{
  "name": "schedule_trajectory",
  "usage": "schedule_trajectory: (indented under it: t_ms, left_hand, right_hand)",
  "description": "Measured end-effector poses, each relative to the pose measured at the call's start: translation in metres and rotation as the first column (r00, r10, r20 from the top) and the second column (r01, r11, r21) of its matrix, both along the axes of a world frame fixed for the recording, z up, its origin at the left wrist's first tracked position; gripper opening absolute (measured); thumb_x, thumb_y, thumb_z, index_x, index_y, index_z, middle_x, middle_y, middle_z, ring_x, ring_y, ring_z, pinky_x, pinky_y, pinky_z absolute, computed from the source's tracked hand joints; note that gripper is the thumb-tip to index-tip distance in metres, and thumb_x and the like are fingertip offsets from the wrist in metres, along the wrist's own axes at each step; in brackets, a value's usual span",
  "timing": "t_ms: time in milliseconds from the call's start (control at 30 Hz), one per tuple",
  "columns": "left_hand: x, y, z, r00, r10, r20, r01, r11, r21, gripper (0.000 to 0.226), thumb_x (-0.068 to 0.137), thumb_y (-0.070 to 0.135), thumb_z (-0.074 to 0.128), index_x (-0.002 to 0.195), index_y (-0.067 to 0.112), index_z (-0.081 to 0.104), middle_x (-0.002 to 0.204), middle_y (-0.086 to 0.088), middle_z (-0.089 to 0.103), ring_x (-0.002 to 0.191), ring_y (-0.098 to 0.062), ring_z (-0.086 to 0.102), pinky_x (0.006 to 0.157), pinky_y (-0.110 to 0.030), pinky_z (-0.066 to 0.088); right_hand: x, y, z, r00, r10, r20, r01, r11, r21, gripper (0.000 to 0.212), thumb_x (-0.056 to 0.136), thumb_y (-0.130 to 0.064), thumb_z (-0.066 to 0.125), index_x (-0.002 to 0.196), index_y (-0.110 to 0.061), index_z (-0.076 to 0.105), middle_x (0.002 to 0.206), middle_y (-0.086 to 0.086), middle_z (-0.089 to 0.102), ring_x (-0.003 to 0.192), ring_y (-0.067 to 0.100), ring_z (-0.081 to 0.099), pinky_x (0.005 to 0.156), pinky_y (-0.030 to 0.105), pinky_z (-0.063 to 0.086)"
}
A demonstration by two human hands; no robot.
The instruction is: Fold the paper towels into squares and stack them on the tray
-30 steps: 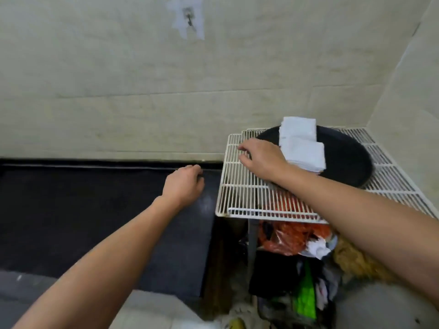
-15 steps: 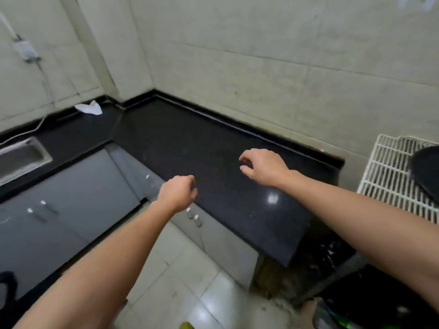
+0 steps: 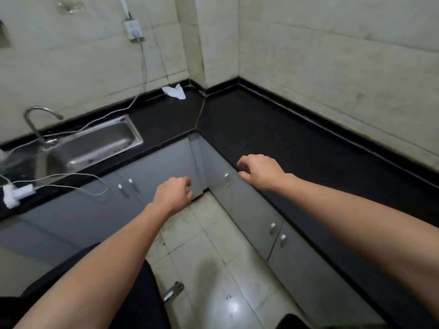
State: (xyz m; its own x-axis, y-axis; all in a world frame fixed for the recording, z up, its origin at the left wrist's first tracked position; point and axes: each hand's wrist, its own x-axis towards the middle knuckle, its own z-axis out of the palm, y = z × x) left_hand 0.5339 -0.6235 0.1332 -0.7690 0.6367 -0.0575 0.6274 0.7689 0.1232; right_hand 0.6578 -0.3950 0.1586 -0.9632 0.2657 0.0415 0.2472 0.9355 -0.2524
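Observation:
A crumpled white paper towel lies on the black countertop far back near the wall corner. My left hand hangs over the floor in front of the grey cabinets, its fingers loosely curled and holding nothing. My right hand hovers at the counter's front edge, fingers loosely bent and empty. Both hands are well short of the towel. The tray and the stacked folded towels are out of view.
A steel sink with a tap sits in the left counter. White cables run from a wall socket to a charger. Grey cabinet doors line the L-shaped counter. A black chair stands on the tiled floor.
The view has swung left from the wire rack with the tray to the counter corner and sink. My right hand left the rack; both hands now hover empty.

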Motion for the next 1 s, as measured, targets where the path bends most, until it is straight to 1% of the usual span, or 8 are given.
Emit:
schedule_trajectory:
  t_ms: [167, 233, 467, 567, 667, 800, 900, 1000]
  left_hand:
    - [-0.058, -0.004, -0.023, 0.997, 0.051, 0.061, -0.052, 0.999, 0.007, 0.034, 0.091, 0.032, 0.051, 0.122, 0.020, 0.058, 0.112, -0.007, 0.067, 0.102, -0.028, 0.061, 0.081, -0.036, 0.051]
    - [-0.089, 0.002, -0.031, 0.995, 0.071, 0.072, -0.071, 0.997, 0.007, 0.035, 0.091, 0.032, 0.050, 0.122, 0.021, 0.058, 0.112, -0.006, 0.067, 0.103, -0.028, 0.061, 0.081, -0.036, 0.050]
    - [-0.219, 0.032, -0.025, 0.986, 0.157, 0.062, -0.156, 0.988, -0.020, 0.035, 0.089, 0.034, 0.052, 0.120, 0.022, 0.058, 0.111, -0.007, 0.067, 0.105, -0.029, 0.060, 0.082, -0.036, 0.049]
    - [-0.270, 0.047, -0.014, 0.980, 0.193, 0.052, -0.194, 0.981, 0.011, 0.033, 0.089, 0.033, 0.052, 0.119, 0.022, 0.060, 0.111, -0.005, 0.067, 0.106, -0.027, 0.060, 0.083, -0.035, 0.049]
    - [-0.315, 0.055, -0.006, 0.973, 0.224, 0.051, -0.226, 0.974, 0.033, 0.030, 0.088, 0.033, 0.052, 0.114, 0.023, 0.060, 0.110, -0.004, 0.068, 0.104, -0.028, 0.060, 0.081, -0.036, 0.049]
    - [-0.370, 0.054, -0.010, 0.962, 0.264, 0.066, -0.266, 0.963, 0.031, 0.023, 0.088, 0.032, 0.053, 0.106, 0.022, 0.062, 0.106, -0.005, 0.067, 0.100, -0.029, 0.061, 0.075, -0.035, 0.047]
    - [-0.417, 0.052, -0.014, 0.966, 0.246, 0.079, -0.249, 0.968, 0.027, 0.023, 0.090, 0.032, 0.053, 0.108, 0.020, 0.062, 0.105, -0.006, 0.068, 0.097, -0.028, 0.061, 0.077, -0.037, 0.051]
    - [-0.482, 0.054, -0.023, 0.968, 0.242, 0.067, -0.243, 0.970, 0.005, 0.025, 0.091, 0.033, 0.053, 0.111, 0.019, 0.061, 0.107, -0.007, 0.067, 0.099, -0.028, 0.061, 0.078, -0.036, 0.048]
  right_hand:
    - [-0.083, 0.004, -0.017, 0.997, 0.068, 0.035, -0.068, 0.998, -0.007, 0.034, 0.091, -0.035, 0.054, 0.123, -0.023, 0.057, 0.115, -0.002, 0.064, 0.102, 0.022, 0.060, 0.071, 0.029, 0.038]
    - [-0.126, 0.012, -0.027, 0.995, 0.091, 0.040, -0.091, 0.996, -0.012, 0.036, 0.091, -0.036, 0.054, 0.124, -0.023, 0.057, 0.113, -0.003, 0.065, 0.101, 0.022, 0.061, 0.071, 0.029, 0.039]
    - [-0.278, 0.046, -0.042, 0.985, 0.161, 0.060, -0.157, 0.986, -0.062, 0.038, 0.091, -0.036, 0.055, 0.126, -0.023, 0.056, 0.113, -0.001, 0.065, 0.101, 0.021, 0.061, 0.077, 0.034, 0.048]
    - [-0.343, 0.063, -0.036, 0.979, 0.185, 0.084, -0.182, 0.982, -0.046, 0.037, 0.089, -0.036, 0.055, 0.124, -0.024, 0.057, 0.112, 0.000, 0.065, 0.100, 0.022, 0.061, 0.079, 0.037, 0.051]
    - [-0.405, 0.074, -0.027, 0.971, 0.223, 0.083, -0.221, 0.975, -0.035, 0.033, 0.089, -0.034, 0.055, 0.120, -0.024, 0.058, 0.111, 0.001, 0.066, 0.101, 0.025, 0.061, 0.078, 0.037, 0.050]
    - [-0.478, 0.071, -0.032, 0.949, 0.287, 0.129, -0.285, 0.958, -0.040, 0.034, 0.091, -0.035, 0.056, 0.122, -0.023, 0.058, 0.113, -0.001, 0.065, 0.103, 0.023, 0.061, 0.081, 0.037, 0.050]
    - [-0.526, 0.068, -0.040, 0.940, 0.310, 0.141, -0.305, 0.951, -0.058, 0.035, 0.090, -0.037, 0.056, 0.123, -0.024, 0.057, 0.113, -0.001, 0.065, 0.103, 0.023, 0.061, 0.081, 0.036, 0.049]
    - [-0.582, 0.069, -0.052, 0.942, 0.295, 0.158, -0.290, 0.955, -0.056, 0.036, 0.091, -0.039, 0.056, 0.124, -0.025, 0.056, 0.113, -0.002, 0.065, 0.104, 0.023, 0.060, 0.082, 0.037, 0.050]
